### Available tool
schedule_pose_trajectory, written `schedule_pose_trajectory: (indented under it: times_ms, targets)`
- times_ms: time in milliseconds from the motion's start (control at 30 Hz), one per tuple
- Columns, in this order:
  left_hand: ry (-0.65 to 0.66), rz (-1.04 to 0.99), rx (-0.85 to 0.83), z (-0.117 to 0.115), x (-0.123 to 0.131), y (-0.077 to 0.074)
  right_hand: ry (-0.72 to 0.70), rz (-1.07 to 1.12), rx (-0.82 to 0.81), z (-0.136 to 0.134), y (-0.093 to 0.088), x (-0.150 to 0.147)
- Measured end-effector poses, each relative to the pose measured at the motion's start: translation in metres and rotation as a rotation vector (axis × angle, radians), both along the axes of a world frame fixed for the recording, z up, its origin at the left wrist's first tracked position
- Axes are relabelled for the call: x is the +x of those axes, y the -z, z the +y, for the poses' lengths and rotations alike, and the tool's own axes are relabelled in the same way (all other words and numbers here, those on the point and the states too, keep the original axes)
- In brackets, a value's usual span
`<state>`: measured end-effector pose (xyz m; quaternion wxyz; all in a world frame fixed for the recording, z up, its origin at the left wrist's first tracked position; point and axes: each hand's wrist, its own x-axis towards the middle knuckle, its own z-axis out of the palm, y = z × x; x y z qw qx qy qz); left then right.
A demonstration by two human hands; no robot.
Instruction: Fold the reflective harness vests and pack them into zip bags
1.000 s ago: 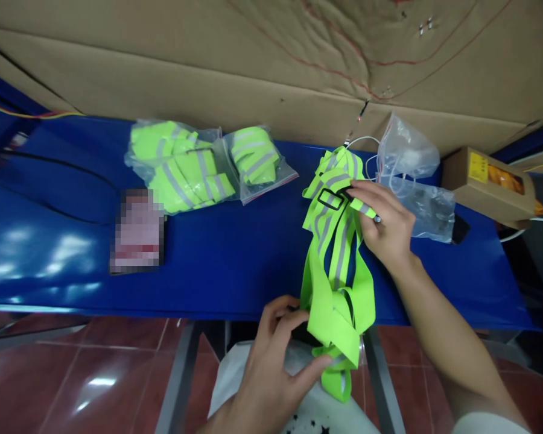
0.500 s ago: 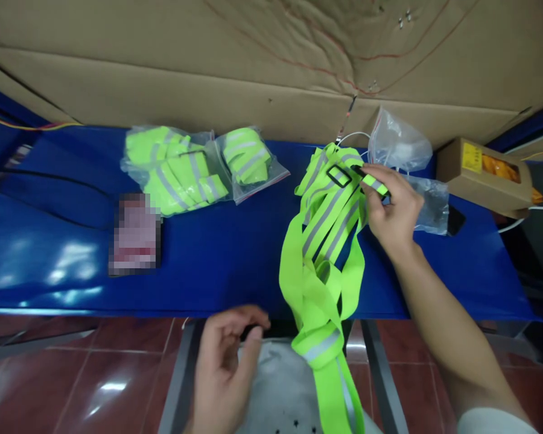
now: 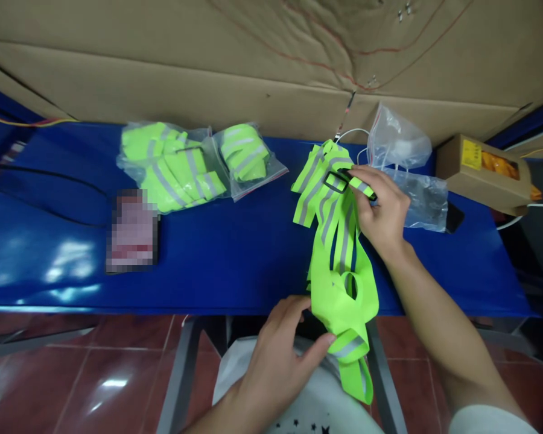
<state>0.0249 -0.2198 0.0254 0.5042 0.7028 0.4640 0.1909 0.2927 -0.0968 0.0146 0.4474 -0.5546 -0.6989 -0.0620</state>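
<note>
A bundle of neon-yellow reflective straps [image 3: 341, 241] with grey stripes lies on the blue table, its knotted lower part hanging over the front edge. My right hand [image 3: 380, 208] is closed on a strap end with a black buckle, at the top of the bundle. An open rectangular black buckle [image 3: 335, 181] shows just left of those fingers. My left hand [image 3: 283, 352] is at the left of the hanging part, thumb and fingers apart. Its thumb tip meets the strap near the wrapped band [image 3: 349, 345]; some fingertips are partly hidden by the strap.
Two clear zip bags of folded neon straps [image 3: 172, 166] [image 3: 244, 154] lie at the back left. A blurred-out pinkish object [image 3: 133, 232] sits in front of them. To the right are clear plastic bags [image 3: 400, 138], a dark phone-like object [image 3: 455, 217] and a cardboard box [image 3: 484, 172]. Cardboard [image 3: 163, 72] lines the back.
My left hand has moved right and up to the hanging straps. My right hand has shifted slightly left with the strap end. The hanging part has risen and swung right.
</note>
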Motion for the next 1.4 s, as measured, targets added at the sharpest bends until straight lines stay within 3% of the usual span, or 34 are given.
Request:
schedule_pose_trajectory:
  times_ms: [67, 167, 267, 333, 400, 467, 567, 733, 833, 967, 1100, 1267, 1400]
  targets:
    - [-0.014, -0.082, -0.083, -0.005, 0.002, -0.001, 0.001, -0.004, 0.011, 0.001, 0.001, 0.0]
    - [-0.076, -0.343, -0.349, -0.014, -0.007, -0.002, 0.011, -0.019, 0.023, 0.002, 0.002, 0.0]
    - [-0.129, -0.572, -0.599, -0.02, -0.031, -0.002, 0.016, -0.029, 0.024, 0.003, 0.002, 0.001]
    - [-0.123, -0.584, -0.65, -0.022, -0.053, 0.0, 0.022, -0.028, 0.018, 0.003, 0.002, 0.002]
    - [-0.132, -0.454, -0.605, -0.025, -0.075, 0.003, 0.028, -0.026, 0.01, 0.003, 0.002, 0.002]
    - [-0.24, -0.305, -0.542, -0.031, -0.092, 0.004, 0.022, -0.026, 0.005, 0.002, 0.002, 0.001]
    - [-0.413, -0.318, -0.476, -0.039, -0.105, 0.004, -0.003, -0.037, 0.003, 0.001, 0.002, -0.001]
    - [-0.603, -0.332, -0.26, -0.023, -0.093, 0.009, 0.047, -0.047, 0.01, 0.0, 0.002, -0.001]
    - [-0.647, -0.194, 0.089, -0.005, -0.084, 0.016, 0.075, -0.053, 0.008, 0.0, 0.002, 0.0]
    - [-0.499, 0.213, 0.628, 0.003, -0.08, 0.017, 0.042, -0.062, 0.002, 0.0, 0.003, 0.001]
    - [-0.306, 0.284, 0.88, -0.002, -0.074, 0.009, 0.048, -0.058, -0.008, 0.0, 0.003, 0.003]
    - [0.209, 0.207, 0.995, 0.0, -0.038, 0.002, 0.032, -0.06, -0.014, 0.001, 0.002, 0.004]
    - [0.278, 0.548, 0.933, 0.021, -0.023, -0.001, 0.033, -0.066, -0.007, 0.001, 0.003, 0.005]
